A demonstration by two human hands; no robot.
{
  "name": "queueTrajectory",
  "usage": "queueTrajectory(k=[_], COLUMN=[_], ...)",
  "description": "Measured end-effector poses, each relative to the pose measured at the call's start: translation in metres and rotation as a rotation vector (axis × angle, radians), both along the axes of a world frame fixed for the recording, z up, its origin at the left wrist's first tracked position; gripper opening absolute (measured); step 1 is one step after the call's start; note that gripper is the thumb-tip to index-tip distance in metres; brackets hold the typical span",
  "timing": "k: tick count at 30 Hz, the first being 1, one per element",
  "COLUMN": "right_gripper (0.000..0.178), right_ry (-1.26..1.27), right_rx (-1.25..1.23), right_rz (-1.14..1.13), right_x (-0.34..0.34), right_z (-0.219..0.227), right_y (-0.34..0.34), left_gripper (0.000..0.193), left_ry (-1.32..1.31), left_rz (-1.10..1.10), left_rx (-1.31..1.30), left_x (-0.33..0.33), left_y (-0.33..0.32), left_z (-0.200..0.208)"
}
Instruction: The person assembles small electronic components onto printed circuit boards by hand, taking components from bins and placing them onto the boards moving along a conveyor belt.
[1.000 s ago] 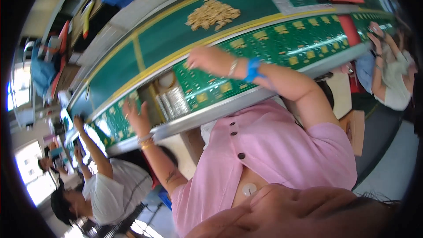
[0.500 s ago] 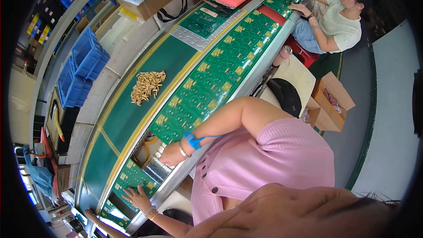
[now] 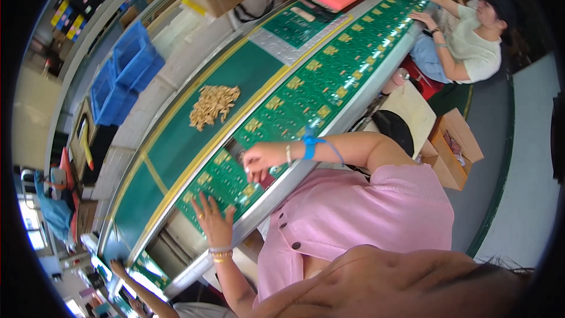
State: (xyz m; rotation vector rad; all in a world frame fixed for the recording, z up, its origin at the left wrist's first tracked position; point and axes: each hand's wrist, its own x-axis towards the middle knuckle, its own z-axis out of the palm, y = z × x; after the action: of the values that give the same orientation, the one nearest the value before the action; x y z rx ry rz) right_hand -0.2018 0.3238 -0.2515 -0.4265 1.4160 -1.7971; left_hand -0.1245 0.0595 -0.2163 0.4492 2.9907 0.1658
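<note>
Sliding up the track, one green board (image 3: 220,174) now lies near the row of boards (image 3: 309,91), and the wide foil-bottomed gap that parted them has shrunk to a narrow dark slot. It sits on the near side of the brass pile (image 3: 213,106), thin and glossy, with square gold patches and rings of small dots. The left hand (image 3: 215,221) is open, its fingers spread flat at the board's left end, nearer the body than the pile. The right hand (image 3: 262,162) has moved off the foil to the slot, nearer the body and to the right of the pile; its fingers curl inward, and whether they grip anything cannot be told. Just under it shows a dark red patch, too covered to name.

Small, shiny pieces make up the pile, heaped loosely. A smooth metal rail (image 3: 360,106) bounds the track on the side away from the pile. Left of the board and nearer the body than the pile, a stretch of track (image 3: 179,232) is open, with bare bars inside.

Matte green and edged with yellow strips, the desk (image 3: 170,153) runs under the pile. Beyond the pile to the left stand blue plastic bins (image 3: 112,95); well to its right sit a cardboard box (image 3: 447,174) and a co-worker (image 3: 477,47).
</note>
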Motion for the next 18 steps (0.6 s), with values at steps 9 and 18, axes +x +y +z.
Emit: queueTrajectory(k=[9, 18], right_gripper=[0.018, 0.011], right_ry=[0.156, 0.538], right_rx=[0.255, 0.476], right_rz=[-0.234, -0.36], right_x=[-0.016, -0.03], right_z=[0.024, 0.04], right_y=[0.043, 0.022], left_gripper=[0.034, 0.014], left_ry=[0.167, 0.358], left_rz=[-0.15, -0.015], left_rx=[0.189, 0.395], left_x=[-0.088, -0.198], left_y=[0.028, 0.063], left_z=[0.022, -0.031])
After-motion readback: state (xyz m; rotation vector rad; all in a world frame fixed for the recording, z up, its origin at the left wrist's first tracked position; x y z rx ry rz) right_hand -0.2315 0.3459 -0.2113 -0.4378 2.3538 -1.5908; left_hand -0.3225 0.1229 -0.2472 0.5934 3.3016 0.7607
